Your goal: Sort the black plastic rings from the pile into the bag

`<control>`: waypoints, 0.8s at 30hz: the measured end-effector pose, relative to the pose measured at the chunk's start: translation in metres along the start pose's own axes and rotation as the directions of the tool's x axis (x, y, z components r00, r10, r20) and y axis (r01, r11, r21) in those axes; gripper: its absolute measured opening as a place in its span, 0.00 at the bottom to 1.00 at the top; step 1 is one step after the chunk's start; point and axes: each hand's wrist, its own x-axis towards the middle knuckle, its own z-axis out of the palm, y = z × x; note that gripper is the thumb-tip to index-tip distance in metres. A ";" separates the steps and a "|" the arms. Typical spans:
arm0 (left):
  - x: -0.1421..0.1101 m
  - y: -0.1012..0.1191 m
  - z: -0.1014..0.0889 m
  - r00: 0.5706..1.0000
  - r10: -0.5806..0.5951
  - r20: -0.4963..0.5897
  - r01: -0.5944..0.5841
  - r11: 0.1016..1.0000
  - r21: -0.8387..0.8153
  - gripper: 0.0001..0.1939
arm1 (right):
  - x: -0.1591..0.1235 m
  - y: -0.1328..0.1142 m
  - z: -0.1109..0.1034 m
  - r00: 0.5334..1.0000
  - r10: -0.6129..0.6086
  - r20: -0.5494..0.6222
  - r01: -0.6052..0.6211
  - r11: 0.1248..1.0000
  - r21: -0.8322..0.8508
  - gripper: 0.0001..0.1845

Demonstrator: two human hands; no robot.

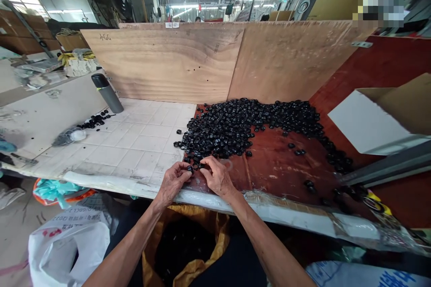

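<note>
My left hand is at the front edge of the table, thumb and fingers pinched on a small black ring-shaped part. Close by on its right, my right hand has its thumb and fingertips closed at another small black part. Just beyond both hands spreads a large pile of the same glossy black parts, reaching to the back board and off to the right. My fingers partly cover the two parts they pinch.
Below the table edge, an orange-yellow sack gapes in front of me with dark contents. A grey bottle stands at the left back, near a clear bag. Wooden boards wall the back; an open cardboard box is at right.
</note>
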 end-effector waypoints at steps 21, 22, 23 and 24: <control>-0.003 -0.003 -0.002 0.995 -0.020 0.099 0.026 0.997 -0.066 0.19 | -0.001 -0.010 -0.001 0.985 0.136 0.103 -0.163 0.926 0.341 0.08; -0.003 -0.003 -0.002 0.996 -0.012 0.093 0.017 0.999 -0.052 0.18 | -0.001 -0.010 -0.001 0.986 0.134 0.101 -0.160 0.931 0.328 0.06; -0.003 -0.003 -0.001 0.996 -0.003 0.088 0.007 0.999 -0.039 0.17 | -0.002 -0.010 -0.001 0.987 0.128 0.095 -0.152 0.939 0.310 0.05; -0.004 -0.003 -0.001 0.997 0.005 0.082 -0.002 1.000 -0.026 0.17 | -0.002 -0.011 -0.001 0.989 0.125 0.083 -0.144 0.945 0.292 0.04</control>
